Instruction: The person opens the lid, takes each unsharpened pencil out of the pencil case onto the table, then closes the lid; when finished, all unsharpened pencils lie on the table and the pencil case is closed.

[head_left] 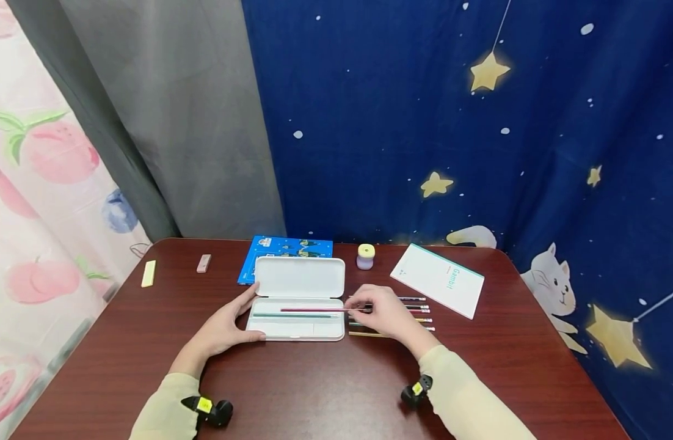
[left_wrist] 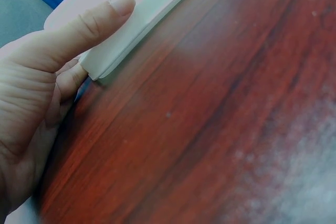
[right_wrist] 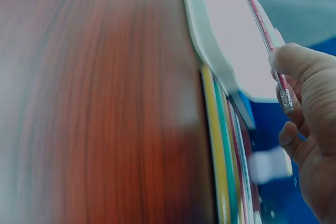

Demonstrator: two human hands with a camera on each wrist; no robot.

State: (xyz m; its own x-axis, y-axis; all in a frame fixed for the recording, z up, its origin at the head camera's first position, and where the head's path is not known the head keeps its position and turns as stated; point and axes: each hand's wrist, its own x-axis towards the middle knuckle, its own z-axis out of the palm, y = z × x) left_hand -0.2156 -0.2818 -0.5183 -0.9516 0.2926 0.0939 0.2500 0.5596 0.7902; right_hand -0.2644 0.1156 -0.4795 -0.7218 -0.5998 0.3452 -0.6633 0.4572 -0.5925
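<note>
A white pencil case [head_left: 281, 329] lies with its lid [head_left: 300, 278] raised, and a dark green pencil [head_left: 292, 316] rests inside. My left hand [head_left: 221, 330] grips its left end; in the left wrist view the thumb [left_wrist: 92, 27] lies over the case's edge and the other fingers are partly hidden. Between thumb and fingers, my right hand [head_left: 383, 313] pinches a red pencil [head_left: 309, 310] near its eraser end, with the shaft extending above the tray. Beneath and beside that hand, several pencils [head_left: 366, 334] lie in a row right of the case.
Behind the case sits a blue booklet [head_left: 292, 245]. A small yellow-topped lilac container [head_left: 365, 256] and a white "Gambit" notepad [head_left: 438, 280] stand toward the back right. To the left are a pink eraser-like block [head_left: 203, 263] and a pale yellow block [head_left: 148, 274]. Curtains hang behind the table.
</note>
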